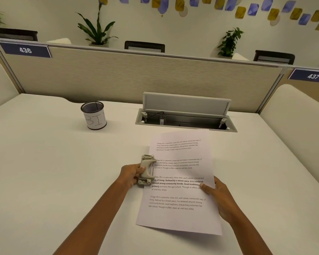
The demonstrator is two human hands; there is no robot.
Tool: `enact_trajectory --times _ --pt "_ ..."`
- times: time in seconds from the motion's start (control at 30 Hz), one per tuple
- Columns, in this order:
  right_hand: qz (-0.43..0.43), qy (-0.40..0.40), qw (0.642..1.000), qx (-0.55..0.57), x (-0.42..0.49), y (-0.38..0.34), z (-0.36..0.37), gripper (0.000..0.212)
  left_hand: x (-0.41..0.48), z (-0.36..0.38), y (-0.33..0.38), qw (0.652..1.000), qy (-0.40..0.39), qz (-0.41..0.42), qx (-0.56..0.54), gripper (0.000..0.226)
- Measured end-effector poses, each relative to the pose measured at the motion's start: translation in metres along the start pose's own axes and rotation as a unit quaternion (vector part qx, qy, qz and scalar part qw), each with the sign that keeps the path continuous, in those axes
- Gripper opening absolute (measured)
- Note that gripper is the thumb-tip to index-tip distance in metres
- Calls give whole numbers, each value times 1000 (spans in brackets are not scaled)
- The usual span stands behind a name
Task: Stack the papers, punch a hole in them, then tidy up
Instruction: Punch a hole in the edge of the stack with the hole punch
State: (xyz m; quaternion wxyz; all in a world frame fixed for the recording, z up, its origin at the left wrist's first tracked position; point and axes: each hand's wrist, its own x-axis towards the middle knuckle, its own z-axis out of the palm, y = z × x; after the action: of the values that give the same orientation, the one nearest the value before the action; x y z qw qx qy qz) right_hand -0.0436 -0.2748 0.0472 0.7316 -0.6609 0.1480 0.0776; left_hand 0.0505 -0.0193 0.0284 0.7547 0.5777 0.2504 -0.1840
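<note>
A stack of white printed papers (180, 216) is lifted slightly off the white desk (53, 172), near its middle. My right hand (216, 197) grips the stack's right edge, thumb on top of the text. My left hand (132, 174) holds a beige hole punch (146, 170) against the stack's left edge, and the paper edge sits in the punch's slot. I cannot tell how many sheets the stack has.
A black mesh cup labelled BIN (94, 115) stands at the back left of the desk. An open cable hatch (184, 116) with a raised lid lies just beyond the papers. A beige partition (136, 76) closes the desk's far side.
</note>
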Motion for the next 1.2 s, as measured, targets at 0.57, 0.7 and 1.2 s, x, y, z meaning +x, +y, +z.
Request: enact_trajectory --times 0.57,0.7,1.2 --pt "-3 41 998 44 -13 -6 -43 25 -11 -27 34 999 -24 45 -16 7" --pt "1 51 997 60 -16 -4 -58 26 -9 -46 42 998 17 62 -5 6" --pt "13 55 997 60 -17 -2 -62 23 -1 -73 44 987 118 64 85 6"
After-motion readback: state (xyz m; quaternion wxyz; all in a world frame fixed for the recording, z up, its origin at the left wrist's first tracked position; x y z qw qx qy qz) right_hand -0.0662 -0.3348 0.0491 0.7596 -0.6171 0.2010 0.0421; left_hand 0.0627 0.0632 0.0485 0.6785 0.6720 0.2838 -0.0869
